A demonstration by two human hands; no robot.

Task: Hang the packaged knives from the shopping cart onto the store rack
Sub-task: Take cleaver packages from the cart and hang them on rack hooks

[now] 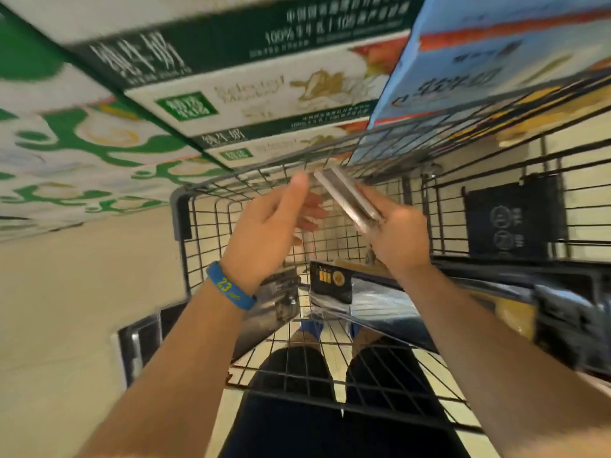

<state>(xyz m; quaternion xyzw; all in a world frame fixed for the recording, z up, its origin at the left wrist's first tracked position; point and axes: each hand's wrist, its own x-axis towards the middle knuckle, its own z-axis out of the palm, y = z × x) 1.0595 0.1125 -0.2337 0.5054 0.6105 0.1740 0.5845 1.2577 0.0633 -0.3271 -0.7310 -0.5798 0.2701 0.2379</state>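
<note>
Head view showed the right hand [393,233] gripping a packaged knife [344,196] above the shopping cart [182,226] — fingers curled round its lower end. The left hand [267,233] hovered just beside it, fingers straight, holding nothing — more packages [330,282] lay in the cart.

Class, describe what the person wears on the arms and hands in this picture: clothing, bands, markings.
Both forearms are bare, no sleeves in view. Neither the left hand nor the right hand is gloved. A blue wristband printed with a yellow 23 circles the left wrist; the right wrist is bare.
</note>
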